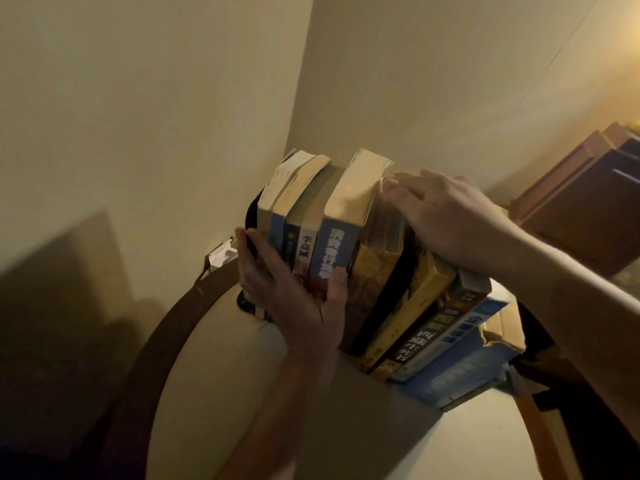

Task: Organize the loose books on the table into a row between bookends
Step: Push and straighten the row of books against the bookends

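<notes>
A row of books stands on a round table [346, 427] against the wall corner. The left group of upright books [311, 209] leans against a black bookend [252, 216] at the far left. My left hand [294, 296] grips this group from the front, thumb on the blue-spined book [334, 251] and fingers around the bookend side. Further right, yellow, dark and light-blue books [433, 323] lean rightwards. My right hand [446, 216] rests on top of the leaning books, its fingers touching the upper edge of a yellow book [377, 258].
The table has a dark wooden rim [162, 334]. A small white paper box [221, 256] sits behind the rim at the left. A brown wooden cabinet [585, 202] stands at the right. A cardboard piece [502, 327] lies behind the leaning books.
</notes>
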A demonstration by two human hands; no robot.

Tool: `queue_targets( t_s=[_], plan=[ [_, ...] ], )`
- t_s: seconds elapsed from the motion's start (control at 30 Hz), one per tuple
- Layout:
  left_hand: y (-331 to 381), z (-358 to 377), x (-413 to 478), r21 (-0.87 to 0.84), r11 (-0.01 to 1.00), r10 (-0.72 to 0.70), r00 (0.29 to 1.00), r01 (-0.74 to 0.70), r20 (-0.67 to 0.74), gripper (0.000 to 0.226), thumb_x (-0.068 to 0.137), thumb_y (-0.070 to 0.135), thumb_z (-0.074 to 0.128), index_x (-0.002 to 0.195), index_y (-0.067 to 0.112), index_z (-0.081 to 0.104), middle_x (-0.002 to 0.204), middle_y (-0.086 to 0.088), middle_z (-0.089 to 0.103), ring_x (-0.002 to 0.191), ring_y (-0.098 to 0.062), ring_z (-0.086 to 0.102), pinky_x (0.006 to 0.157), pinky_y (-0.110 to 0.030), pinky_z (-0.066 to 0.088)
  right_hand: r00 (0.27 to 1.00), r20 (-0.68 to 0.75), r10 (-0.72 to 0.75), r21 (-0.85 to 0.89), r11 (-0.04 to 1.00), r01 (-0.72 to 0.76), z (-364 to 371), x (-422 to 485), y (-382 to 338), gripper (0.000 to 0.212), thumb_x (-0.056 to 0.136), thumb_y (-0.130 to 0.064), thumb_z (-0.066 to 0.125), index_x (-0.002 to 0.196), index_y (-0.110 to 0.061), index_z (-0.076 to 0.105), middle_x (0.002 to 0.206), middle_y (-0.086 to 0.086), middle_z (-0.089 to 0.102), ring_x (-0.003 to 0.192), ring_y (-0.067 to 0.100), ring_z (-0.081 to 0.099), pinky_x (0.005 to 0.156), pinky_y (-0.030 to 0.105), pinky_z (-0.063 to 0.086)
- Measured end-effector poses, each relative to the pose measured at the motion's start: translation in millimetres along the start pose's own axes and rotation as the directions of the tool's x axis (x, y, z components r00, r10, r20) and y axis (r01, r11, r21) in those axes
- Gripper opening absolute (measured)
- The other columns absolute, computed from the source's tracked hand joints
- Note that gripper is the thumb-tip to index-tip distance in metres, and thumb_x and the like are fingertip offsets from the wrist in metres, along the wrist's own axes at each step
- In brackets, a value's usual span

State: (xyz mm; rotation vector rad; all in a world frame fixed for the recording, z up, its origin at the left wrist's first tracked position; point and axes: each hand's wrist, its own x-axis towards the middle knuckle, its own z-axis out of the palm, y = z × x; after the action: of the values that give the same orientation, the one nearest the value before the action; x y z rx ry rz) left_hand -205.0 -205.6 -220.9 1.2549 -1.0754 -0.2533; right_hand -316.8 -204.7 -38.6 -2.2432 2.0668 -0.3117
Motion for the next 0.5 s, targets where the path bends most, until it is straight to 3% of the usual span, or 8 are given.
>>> queue_targets(
  t_s=[0.1, 0.17, 0.23, 0.3, 0.37, 0.43, 0.5],
  plan=[
    [6, -24, 18, -0.034, 0.994, 0.101, 0.993, -0.099, 0.06, 0.096, 0.09, 0.061, 0.048, 0.154, 0.001, 0.011, 0.159, -0.022, 0.021, 0.148, -0.032, 0.021, 0.119, -0.044, 0.025, 0.999, -0.033, 0.028, 0.015, 1.0, -0.027, -7, -27, 4, 0.04, 0.104, -0.046, 0.04, 0.132, -0.028, 0.063, 0.136, 0.0, 0.059, 0.131, 0.022, 0.045, 0.105, 0.042, 0.036],
    [19, -39, 39, -0.057, 0.989, 0.14, 0.985, -0.135, 0.104, 0.096, 0.088, 0.059, 0.049, 0.156, 0.002, 0.012, 0.159, -0.017, 0.026, 0.146, -0.027, 0.027, 0.117, -0.041, 0.026, 0.985, -0.169, 0.029, 0.109, 0.994, -0.011, -9, -56, 3, 0.039, 0.102, -0.043, 0.048, 0.137, -0.029, 0.06, 0.15, -0.003, 0.049, 0.141, 0.013, 0.038, 0.111, 0.032, 0.034],
    [36, -50, 65, -0.069, 0.976, 0.215, 0.963, -0.206, 0.164, 0.092, 0.085, 0.052, 0.051, 0.156, 0.003, 0.017, 0.155, -0.012, 0.037, 0.139, -0.022, 0.038, 0.113, -0.039, 0.031, 0.898, -0.44, 0.007, 0.192, 0.978, 0.087, -1, -92, -4, 0.031, 0.101, -0.033, 0.055, 0.129, -0.025, 0.066, 0.14, -0.013, 0.053, 0.132, -0.007, 0.043, 0.103, 0.013, 0.037],
    [54, -57, 90, -0.06, 0.935, 0.352, 0.896, -0.349, 0.27, 0.084, 0.087, 0.046, 0.051, 0.154, 0.003, 0.025, 0.147, -0.01, 0.048, 0.131, -0.021, 0.046, 0.107, -0.037, 0.036, 0.799, -0.6, 0.035, 0.249, 0.958, 0.145, 25, -128, -15, 0.025, 0.099, -0.027, 0.055, 0.119, -0.019, 0.069, 0.129, -0.012, 0.061, 0.121, -0.012, 0.052, 0.093, 0.007, 0.045],
    [75, -57, 112, -0.056, 0.886, 0.432, 0.773, -0.461, 0.465, 0.076, 0.091, 0.048, 0.048, 0.154, 0.01, 0.03, 0.144, -0.005, 0.052, 0.129, -0.018, 0.047, 0.104, -0.032, 0.033, 0.795, -0.597, 0.107, 0.305, 0.947, 0.102, 64, -157, -30, 0.029, 0.095, -0.023, 0.056, 0.121, -0.017, 0.067, 0.131, -0.007, 0.063, 0.123, 0.0, 0.057, 0.094, 0.019, 0.052],
    [91, -48, 125, -0.052, 0.823, 0.438, 0.574, -0.565, 0.692, 0.073, 0.093, 0.055, 0.041, 0.156, 0.02, 0.029, 0.15, 0.0, 0.046, 0.135, -0.018, 0.04, 0.109, -0.035, 0.03, 0.842, -0.507, 0.186, 0.37, 0.929, 0.017, 102, -176, -47, 0.04, 0.092, -0.02, 0.056, 0.132, -0.02, 0.062, 0.136, -0.008, 0.059, 0.125, 0.005, 0.056, 0.094, 0.031, 0.057],
    [94, -33, 131, -0.024, 0.715, 0.378, 0.357, -0.699, 0.854, 0.074, 0.093, 0.064, 0.034, 0.158, 0.031, 0.021, 0.162, 0.005, 0.03, 0.147, -0.019, 0.026, 0.117, -0.043, 0.022, 0.908, -0.34, 0.244, 0.46, 0.885, -0.066, 127, -180, -63, 0.053, 0.093, -0.022, 0.057, 0.144, -0.032, 0.046, 0.14, -0.009, 0.057, 0.122, 0.0, 0.054, 0.096, 0.028, 0.055]
  ],
)
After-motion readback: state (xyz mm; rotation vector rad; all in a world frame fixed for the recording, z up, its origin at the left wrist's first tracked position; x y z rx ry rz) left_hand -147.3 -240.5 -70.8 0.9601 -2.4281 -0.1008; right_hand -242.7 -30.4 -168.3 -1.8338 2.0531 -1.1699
